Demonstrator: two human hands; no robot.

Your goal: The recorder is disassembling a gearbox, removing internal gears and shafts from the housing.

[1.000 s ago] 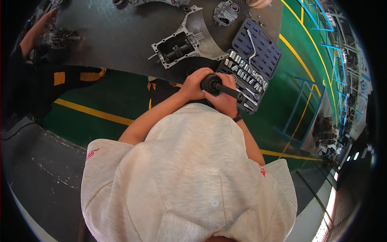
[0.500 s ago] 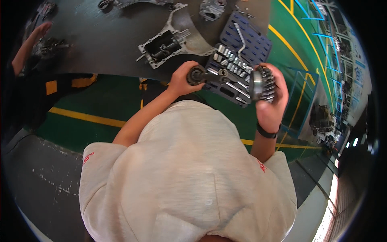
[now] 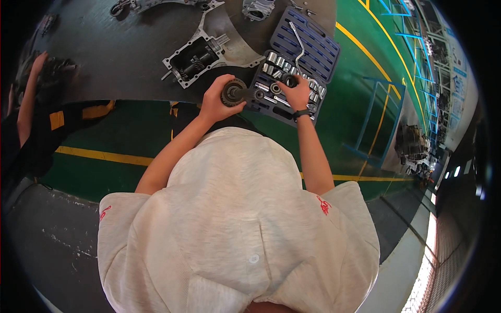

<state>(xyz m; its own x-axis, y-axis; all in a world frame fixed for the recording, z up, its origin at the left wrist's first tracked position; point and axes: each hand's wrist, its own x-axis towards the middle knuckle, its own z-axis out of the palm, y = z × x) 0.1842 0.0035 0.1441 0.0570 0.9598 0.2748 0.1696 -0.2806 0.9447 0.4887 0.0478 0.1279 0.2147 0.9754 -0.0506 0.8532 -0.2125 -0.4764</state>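
Note:
My left hand (image 3: 217, 99) is wrapped round a dark metal gear shaft (image 3: 233, 93), held in front of the table's near edge with its round stepped end facing up. My right hand (image 3: 296, 96), with a black band at the wrist, reaches over an open socket set case (image 3: 286, 116). Its fingers close on a dark ring-shaped part (image 3: 288, 80), partly hidden by the hand. Chrome sockets (image 3: 272, 57) sit in rows in the case, and a ratchet handle (image 3: 297, 39) lies across the lid.
A gearbox housing (image 3: 192, 61) with gears inside lies on the dark table (image 3: 122, 62). Behind it are another casting (image 3: 258, 9) and a long metal part (image 3: 162, 4). At the left, another person's arm (image 3: 28, 99) reaches over dark parts. A blue frame (image 3: 376, 120) stands on the green floor.
My right hand has moved left and down to the socket case; the large shiny gear it held up no longer shows as before. My left hand and its gear shaft shifted slightly left.

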